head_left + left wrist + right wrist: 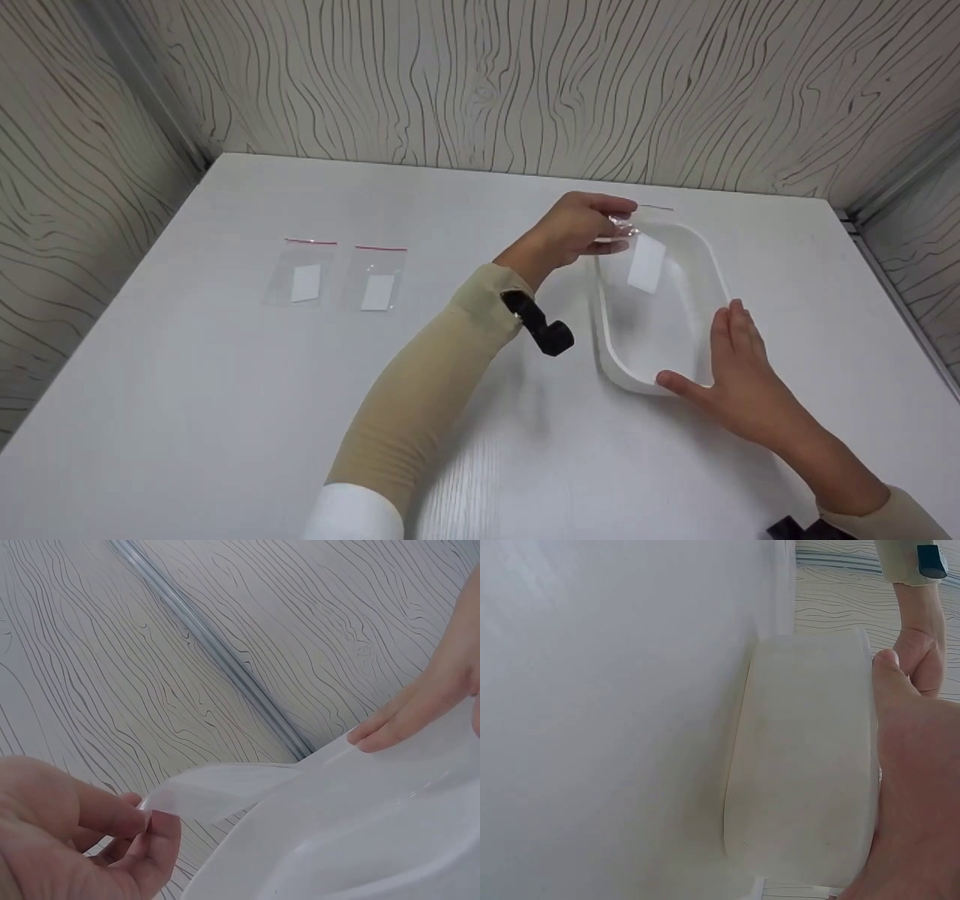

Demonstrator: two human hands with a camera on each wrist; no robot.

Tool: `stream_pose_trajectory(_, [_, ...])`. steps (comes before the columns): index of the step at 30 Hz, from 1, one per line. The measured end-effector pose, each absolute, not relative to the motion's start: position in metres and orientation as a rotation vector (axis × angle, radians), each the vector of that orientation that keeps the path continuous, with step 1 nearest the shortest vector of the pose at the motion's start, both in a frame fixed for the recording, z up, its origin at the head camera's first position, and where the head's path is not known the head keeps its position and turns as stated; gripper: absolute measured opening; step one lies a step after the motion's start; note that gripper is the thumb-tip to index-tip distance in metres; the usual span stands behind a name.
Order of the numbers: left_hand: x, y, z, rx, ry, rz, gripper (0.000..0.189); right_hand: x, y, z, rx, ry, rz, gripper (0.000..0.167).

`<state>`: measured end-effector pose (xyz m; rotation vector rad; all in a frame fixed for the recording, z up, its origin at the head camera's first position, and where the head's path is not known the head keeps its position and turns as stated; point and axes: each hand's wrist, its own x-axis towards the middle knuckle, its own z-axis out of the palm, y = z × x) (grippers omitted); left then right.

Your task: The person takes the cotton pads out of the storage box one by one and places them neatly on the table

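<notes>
My left hand (577,229) pinches the edge of a clear zip bag (225,791) between thumb and fingertips. Inside that bag is a white rectangular card (646,264), seen over the far part of a white oblong tub (626,381). A thin dark line (656,207) runs right from the left fingertips; I cannot tell if it belongs to the bag. On the tub's near right corner rests my right hand (742,390), its fingers straight along the right rim and the thumb on the near rim. The right wrist view shows the tub's outer wall (802,757) beside that hand.
Two more clear zip bags (282,281) (399,266) with red seals lie side by side on the left of the white table (225,390), each with a white card. Wood-pattern panels (450,82) stand behind the table and at its sides.
</notes>
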<state>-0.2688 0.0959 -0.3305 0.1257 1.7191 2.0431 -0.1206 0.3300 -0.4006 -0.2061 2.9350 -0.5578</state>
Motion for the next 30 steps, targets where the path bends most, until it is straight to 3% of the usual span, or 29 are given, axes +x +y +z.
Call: stream_pose_trajectory(30, [-0.271, 0.031, -0.336, 0.153, 1.712, 2.019, 0.041, -0.12, 0.33, -0.4, -0.218, 2.929, -0.572, 0.126])
